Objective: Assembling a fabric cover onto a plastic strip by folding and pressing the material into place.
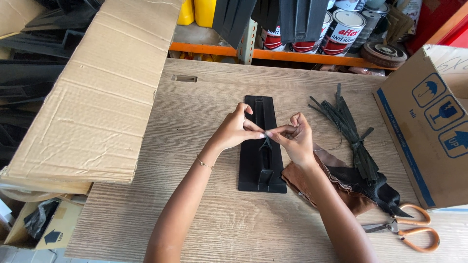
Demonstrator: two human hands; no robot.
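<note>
Both hands pinched together on 1 small dark strip piece (pixel 266 141), held just above the black plastic tray (pixel 262 165) on the tabletop (pixel 204 117). Left hand (pixel 234 130) & right hand (pixel 295 139) equally near. Tray's long axis runs away from person. Strip bundle (pixel 352 136), scissors (pixel 407 228) right of tray.

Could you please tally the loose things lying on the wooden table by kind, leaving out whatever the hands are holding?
Flat black plastic moulded plate: 1
Orange-handled scissors: 1
Tied bundle of black leather strips: 1
Brown and black leather pieces, stacked: 1 pile; the count of pieces cannot be told
Printed cardboard box: 1
Total: 5
</note>
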